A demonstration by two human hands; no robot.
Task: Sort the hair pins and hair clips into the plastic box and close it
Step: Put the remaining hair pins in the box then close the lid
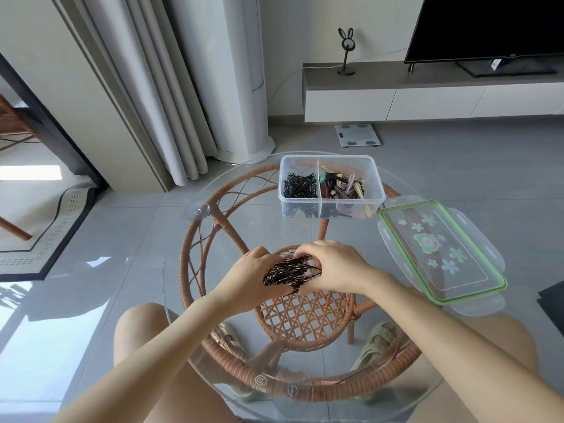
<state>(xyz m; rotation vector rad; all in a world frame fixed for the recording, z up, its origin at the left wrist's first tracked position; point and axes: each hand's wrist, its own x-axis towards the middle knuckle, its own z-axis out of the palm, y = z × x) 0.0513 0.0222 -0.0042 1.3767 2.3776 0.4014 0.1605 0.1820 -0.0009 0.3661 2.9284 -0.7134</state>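
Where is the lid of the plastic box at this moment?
In the head view the lid lies flat on the glass table, at the right, beside the near right corner of the open plastic box and to the right of the hands.

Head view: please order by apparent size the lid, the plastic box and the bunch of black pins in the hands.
1. lid, though it lies nearer the camera
2. plastic box
3. bunch of black pins

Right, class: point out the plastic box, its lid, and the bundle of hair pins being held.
plastic box (378, 195): head view, on its near right rim.
lid (464, 283): head view, on the bare clear panel near its front.
bundle of hair pins (290, 271): head view, on the middle of the dark bunch.
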